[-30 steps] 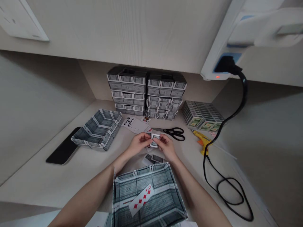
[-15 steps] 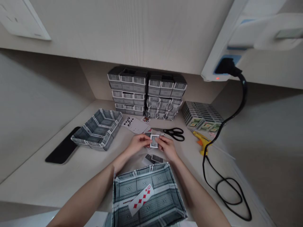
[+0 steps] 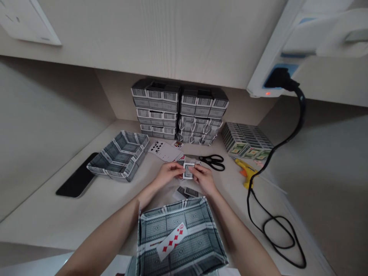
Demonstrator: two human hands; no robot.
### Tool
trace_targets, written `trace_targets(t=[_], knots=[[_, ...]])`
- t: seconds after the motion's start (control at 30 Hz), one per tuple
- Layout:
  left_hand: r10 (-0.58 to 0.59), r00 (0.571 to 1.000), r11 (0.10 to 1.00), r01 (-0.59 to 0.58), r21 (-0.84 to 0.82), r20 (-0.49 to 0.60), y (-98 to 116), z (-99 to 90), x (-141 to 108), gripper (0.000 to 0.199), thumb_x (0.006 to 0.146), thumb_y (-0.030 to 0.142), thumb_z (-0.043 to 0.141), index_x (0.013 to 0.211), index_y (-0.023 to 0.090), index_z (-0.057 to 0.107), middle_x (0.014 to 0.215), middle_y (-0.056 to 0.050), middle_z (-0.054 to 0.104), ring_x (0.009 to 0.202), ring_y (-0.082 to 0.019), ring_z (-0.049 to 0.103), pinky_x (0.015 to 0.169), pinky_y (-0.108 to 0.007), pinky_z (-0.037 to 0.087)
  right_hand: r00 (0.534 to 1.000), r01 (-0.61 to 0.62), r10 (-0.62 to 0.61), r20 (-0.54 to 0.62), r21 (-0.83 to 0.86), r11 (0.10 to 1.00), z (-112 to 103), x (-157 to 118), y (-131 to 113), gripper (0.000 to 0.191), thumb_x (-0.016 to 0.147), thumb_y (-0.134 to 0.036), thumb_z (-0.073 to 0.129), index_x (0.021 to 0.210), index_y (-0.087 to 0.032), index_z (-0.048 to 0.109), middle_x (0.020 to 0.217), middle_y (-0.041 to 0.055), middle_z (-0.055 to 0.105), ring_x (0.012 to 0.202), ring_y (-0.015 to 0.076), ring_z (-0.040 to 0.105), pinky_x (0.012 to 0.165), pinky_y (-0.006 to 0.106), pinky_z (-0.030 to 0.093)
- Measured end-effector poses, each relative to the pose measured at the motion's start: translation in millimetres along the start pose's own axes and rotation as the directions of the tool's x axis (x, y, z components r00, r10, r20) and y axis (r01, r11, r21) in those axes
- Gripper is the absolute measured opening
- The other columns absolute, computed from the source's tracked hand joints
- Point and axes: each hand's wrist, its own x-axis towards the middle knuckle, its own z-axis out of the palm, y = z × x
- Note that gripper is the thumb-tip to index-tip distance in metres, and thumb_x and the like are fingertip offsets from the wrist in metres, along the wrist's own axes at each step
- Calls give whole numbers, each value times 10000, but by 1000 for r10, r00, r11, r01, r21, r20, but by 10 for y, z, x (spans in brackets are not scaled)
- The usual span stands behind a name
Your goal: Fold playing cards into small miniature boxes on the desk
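Observation:
Between my hands, above the desk, is a small playing card piece (image 3: 188, 171) with its patterned back facing up. My left hand (image 3: 170, 171) pinches its left edge, and my right hand (image 3: 202, 175) grips the right edge with the thumb on top. Close to my body, between my forearms, lies an open box made of playing cards (image 3: 195, 230). A cut strip of a diamond card (image 3: 171, 242) rests inside it. Small dark card pieces (image 3: 189, 192) lie between that box and my hands.
Black scissors (image 3: 214, 161) and loose cards (image 3: 165, 151) lie beyond my hands. A yellow glue gun (image 3: 245, 172) with a black cable (image 3: 276, 218) is at right. At left, a card tray (image 3: 120, 153) overlaps a phone (image 3: 76, 178). Card boxes (image 3: 156, 109) are stacked behind, beside packed decks (image 3: 247, 140).
Both hands keep their hold on the card piece, almost in the same place. The view has shifted very slightly.

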Motion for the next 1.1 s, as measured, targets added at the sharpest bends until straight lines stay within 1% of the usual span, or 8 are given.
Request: trace_targets(t=[0.13, 0.23, 0.37, 0.47, 0.63, 0.87, 1.0, 1.1], knots=[[1, 1000, 1000, -1, -5, 5, -23, -10, 18, 262, 556, 344, 723, 650, 117, 632, 580, 9, 614, 505, -94, 540, 546, -225, 453, 1000, 5, -5, 4, 7, 1000, 22, -6, -4, 308, 622, -465, 660, 679, -164, 628, 406, -70, 377, 368, 62, 282, 376, 226, 193], [17, 1000, 1000, -18, 22, 15, -40, -27, 38, 248, 572, 335, 714, 657, 115, 636, 584, 8, 610, 504, -85, 526, 536, -211, 429, 1000, 5, -5, 11, 12, 1000, 35, -10, -9, 300, 631, -460, 657, 678, -164, 627, 401, -70, 397, 362, 66, 309, 380, 224, 215], [64, 998, 997, -63, 42, -21, -48, -44, 55, 227, 588, 317, 703, 665, 113, 637, 573, 4, 598, 502, -82, 507, 526, -205, 404, 1000, -1, 0, 24, 25, 1000, 33, -3, -16, 303, 645, -467, 645, 678, -167, 619, 454, -51, 471, 378, 74, 368, 389, 222, 257], [62, 998, 998, -61, 24, -17, -45, -47, 55, 222, 582, 311, 704, 658, 115, 634, 571, 4, 594, 505, -84, 506, 527, -205, 400, 1000, 15, -15, 20, 3, 1000, 22, 4, -15, 314, 649, -478, 638, 672, -165, 623, 440, -49, 466, 387, 81, 378, 405, 228, 274], [56, 998, 998, -56, 18, -11, -41, -43, 48, 221, 566, 317, 713, 639, 123, 636, 563, 3, 592, 510, -86, 507, 538, -210, 407, 999, 32, -32, 8, -10, 999, 11, 9, 0, 305, 648, -469, 645, 636, -166, 614, 421, -54, 443, 384, 76, 355, 409, 229, 258], [81, 997, 993, -80, 89, -6, -29, -43, 44, 236, 577, 348, 698, 639, 127, 645, 562, -4, 596, 518, -96, 505, 517, -206, 403, 1000, 11, -11, 3, 0, 1000, 0, 13, 18, 317, 634, -483, 648, 608, -171, 597, 418, -57, 436, 374, 73, 341, 401, 228, 246], [79, 997, 991, -80, 107, 9, -18, -47, 37, 224, 593, 335, 684, 649, 122, 648, 562, 4, 595, 518, -90, 504, 524, -200, 401, 1000, 10, -10, 11, 2, 1000, 1, 9, 11, 317, 652, -473, 639, 592, -168, 576, 420, -59, 435, 370, 69, 342, 399, 225, 240], [80, 997, 990, -80, 118, -1, -13, -45, 34, 213, 594, 330, 681, 636, 124, 646, 547, 5, 590, 510, -91, 501, 522, -203, 402, 1000, 7, -7, 7, 8, 1000, 9, 5, 3, 319, 650, -470, 642, 590, -165, 568, 413, -60, 430, 367, 67, 338, 395, 224, 233]])
